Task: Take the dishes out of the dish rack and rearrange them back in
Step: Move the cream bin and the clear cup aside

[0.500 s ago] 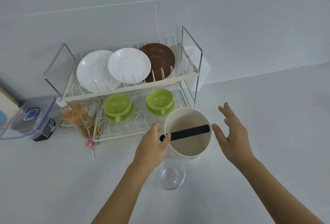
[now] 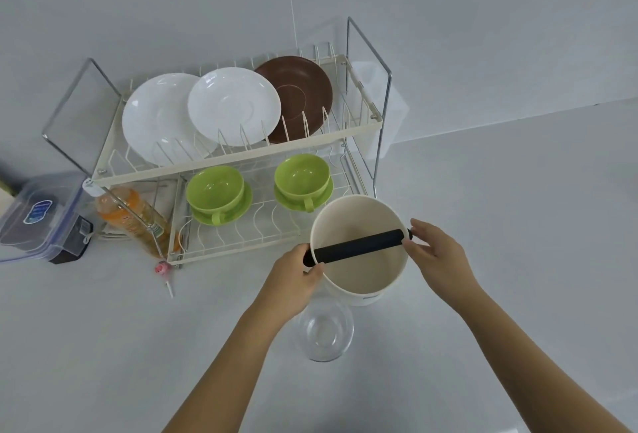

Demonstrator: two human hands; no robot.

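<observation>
A two-tier wire dish rack [image 2: 238,156] stands against the wall. Its upper tier holds two white plates [image 2: 158,118] [image 2: 234,104] and a brown plate [image 2: 297,94]. Two green cups on green saucers [image 2: 215,192] [image 2: 302,180] sit on the lower tier. In front of the rack's right end stands a cream container [image 2: 359,270] with a black bar [image 2: 359,246] across its mouth. My left hand [image 2: 297,277] grips the container's left rim at the bar's end. My right hand [image 2: 435,256] holds the right rim at the other end. A clear glass bowl [image 2: 326,332] lies just in front.
An orange-liquid bottle [image 2: 133,218] lies left of the lower tier, beside a clear lidded plastic box [image 2: 38,218]. A small pink lollipop [image 2: 162,270] lies on the counter in front of the rack. A white holder [image 2: 383,104] hangs at the rack's right end.
My right hand has moved in from the right and closed on the container's rim. My left hand stays on the left rim.
</observation>
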